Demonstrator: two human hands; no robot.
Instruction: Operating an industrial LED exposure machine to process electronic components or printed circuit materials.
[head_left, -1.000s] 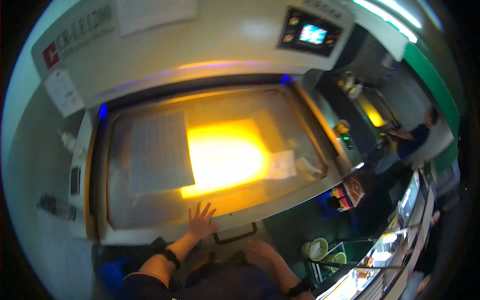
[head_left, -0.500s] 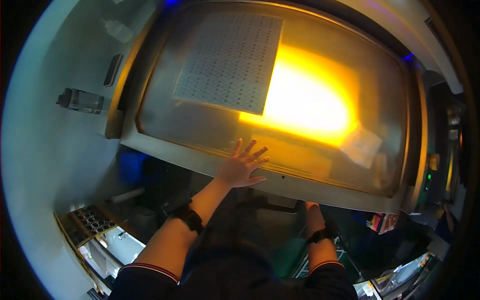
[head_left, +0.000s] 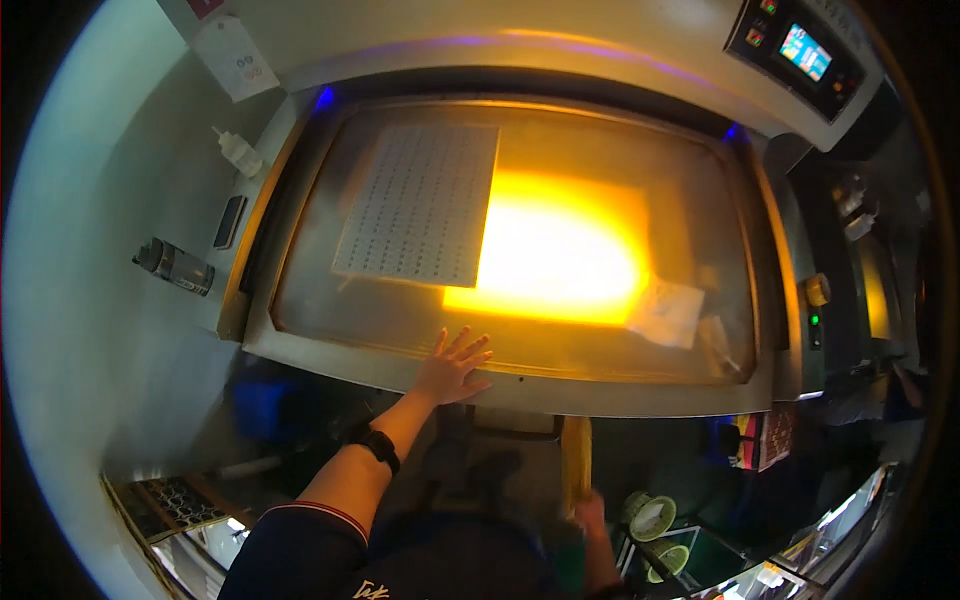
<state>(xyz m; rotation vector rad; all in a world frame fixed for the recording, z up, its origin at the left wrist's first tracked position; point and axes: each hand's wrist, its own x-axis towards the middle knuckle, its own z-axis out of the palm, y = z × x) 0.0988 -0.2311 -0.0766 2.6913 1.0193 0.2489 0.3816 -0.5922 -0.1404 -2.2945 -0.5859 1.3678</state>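
Observation:
My left hand (head_left: 452, 372) lies with fingers spread on the front edge of a machine bed with a glass-like top (head_left: 340, 320). Under that front edge my right hand (head_left: 590, 512) is closed around the near end of a long, narrow yellow piece (head_left: 577, 450); its exact kind is unclear. On the bed, a pale sheet (head_left: 420, 205) with rows of small dark marks lies left of a bright yellow glow (head_left: 560, 250). A crumpled white cloth or paper (head_left: 668, 312) sits right of the glow.
A dark bottle (head_left: 175, 267), a phone (head_left: 230, 222) and a white squeeze bottle (head_left: 238, 153) stand or lie left of the bed. A control panel with a lit screen (head_left: 805, 52) is at the upper right. Green baskets (head_left: 650, 515) are at the lower right.
My right hand has come back from beneath the bed's front edge, and the yellow piece now shows in it. My left hand stays on the edge. The view has shifted, showing the control panel.

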